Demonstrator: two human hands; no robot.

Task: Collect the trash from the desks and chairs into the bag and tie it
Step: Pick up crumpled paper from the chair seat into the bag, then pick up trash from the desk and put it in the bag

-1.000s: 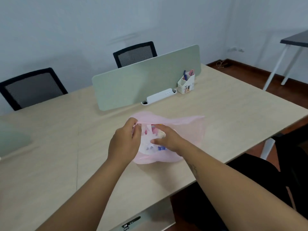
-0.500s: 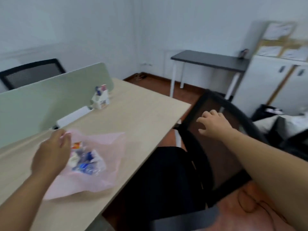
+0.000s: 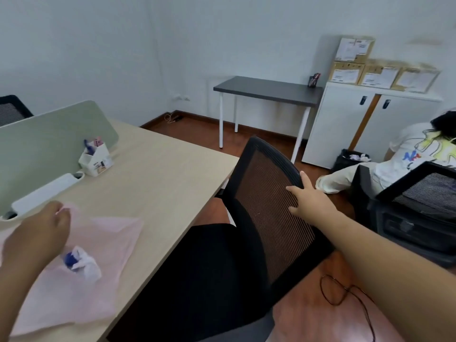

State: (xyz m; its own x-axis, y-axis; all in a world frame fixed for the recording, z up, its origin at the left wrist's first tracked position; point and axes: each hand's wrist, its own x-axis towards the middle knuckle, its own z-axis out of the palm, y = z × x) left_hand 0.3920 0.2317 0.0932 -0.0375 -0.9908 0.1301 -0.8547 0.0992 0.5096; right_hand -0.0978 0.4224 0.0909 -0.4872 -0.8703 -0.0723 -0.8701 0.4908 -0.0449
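At the left, the pink bag (image 3: 98, 248) lies flat on the surface (image 3: 158, 174), its edge pinched in the grip of the left hand (image 3: 42, 233). Some trash (image 3: 81, 262), white with a blue piece, is seen through the thin plastic, so collecting is judged partly done. The bag is not yet tied. Further right, the black chair (image 3: 266, 218) is touched on its mesh back by the right hand (image 3: 308, 201), fingers spread and holding nothing. No trash is seen on its dark seat. Checking the chairs and tying appear to be left.
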